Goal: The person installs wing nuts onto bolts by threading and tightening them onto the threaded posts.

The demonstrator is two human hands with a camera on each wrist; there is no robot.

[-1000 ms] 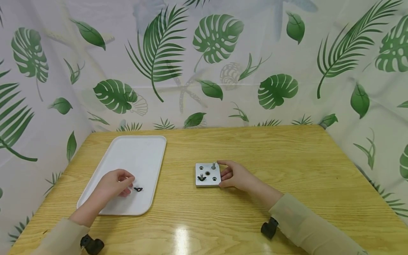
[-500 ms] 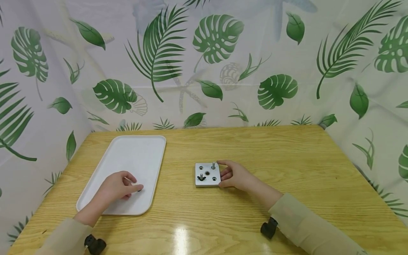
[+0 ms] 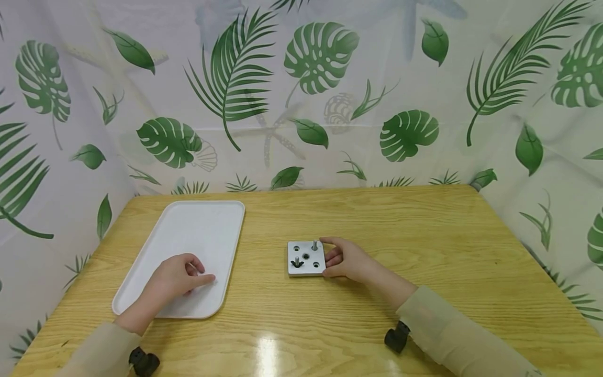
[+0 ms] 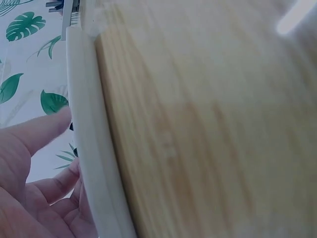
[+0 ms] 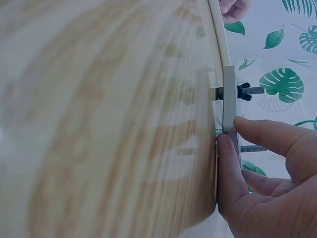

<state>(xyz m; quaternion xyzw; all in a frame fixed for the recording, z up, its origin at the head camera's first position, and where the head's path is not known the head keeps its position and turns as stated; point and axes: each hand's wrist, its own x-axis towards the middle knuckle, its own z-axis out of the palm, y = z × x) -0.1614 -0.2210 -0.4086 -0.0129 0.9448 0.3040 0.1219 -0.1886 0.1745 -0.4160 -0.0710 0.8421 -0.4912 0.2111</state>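
Observation:
My left hand (image 3: 176, 283) is low over the white tray (image 3: 200, 220), thumb and fingers spread around a small black wing nut (image 4: 74, 150). The tray's rim partly hides that nut in the left wrist view, and the hand covers it in the head view. My right hand (image 3: 350, 260) grips the right edge of a square metal plate (image 3: 306, 269) with thumb and fingers. Two bolts stand up through the plate. A black wing nut (image 5: 244, 91) sits on the front-left bolt; the back-right bolt (image 3: 315, 245) is bare. Open holes show in the plate's other corners.
The tray lies on the left of a wooden table (image 3: 400, 220), apart from the plate at the middle. A leaf-printed cloth (image 3: 268, 94) rises behind the table and at both sides. Each wrist wears a small black camera (image 3: 397, 337).
My left hand has moved slightly right and lowered over the wing nut on the tray, which its thumb and fingers now hide. The right hand and plate have stayed in place.

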